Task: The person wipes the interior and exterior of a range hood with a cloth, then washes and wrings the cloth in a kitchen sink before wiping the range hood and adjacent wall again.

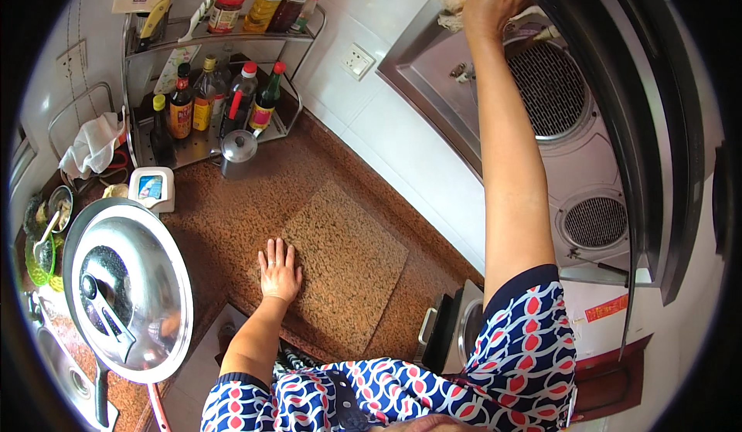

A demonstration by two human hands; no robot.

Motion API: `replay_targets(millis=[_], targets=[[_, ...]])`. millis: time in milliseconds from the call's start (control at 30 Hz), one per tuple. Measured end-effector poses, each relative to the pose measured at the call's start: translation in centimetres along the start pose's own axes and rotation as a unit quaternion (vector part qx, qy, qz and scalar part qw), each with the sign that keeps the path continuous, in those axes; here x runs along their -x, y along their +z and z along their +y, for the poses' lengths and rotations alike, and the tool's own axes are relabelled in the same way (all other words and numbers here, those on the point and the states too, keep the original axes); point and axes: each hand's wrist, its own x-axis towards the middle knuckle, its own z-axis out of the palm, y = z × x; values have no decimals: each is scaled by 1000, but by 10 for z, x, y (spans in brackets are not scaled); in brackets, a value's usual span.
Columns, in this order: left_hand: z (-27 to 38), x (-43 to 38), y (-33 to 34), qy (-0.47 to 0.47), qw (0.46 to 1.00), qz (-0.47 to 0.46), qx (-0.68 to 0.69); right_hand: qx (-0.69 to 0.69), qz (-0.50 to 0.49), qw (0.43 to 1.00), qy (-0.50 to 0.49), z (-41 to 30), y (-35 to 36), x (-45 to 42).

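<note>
My right hand is raised to the upper part of a metal range hood, with a crumpled beige cloth under its palm and fingers. Close below that hand are the hood's round mesh vent and what looks like a brush, partly hidden. A smaller round vent lies lower on the hood. My left hand rests palm down, fingers apart and empty, on the brown granite countertop, at the left edge of a lighter square slab.
A two-tier metal rack with several sauce bottles stands in the corner, a small lidded metal pot before it. At left are a wok with a steel lid, a white container and a sink. A stove lies at lower right.
</note>
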Motion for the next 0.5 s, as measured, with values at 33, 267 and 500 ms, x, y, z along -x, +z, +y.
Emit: replay_targets(millis=[33,267,500], targets=[[0,1,1,1,1000,1,-6,80,3,997,-12,10,3,-5],[-4,6,-4,-20,1000,6,-6,249,-22,968,-39,34,59,104],[-2,7,-2,-6,1000,14,0,70,-306,949,-17,71,38,205]])
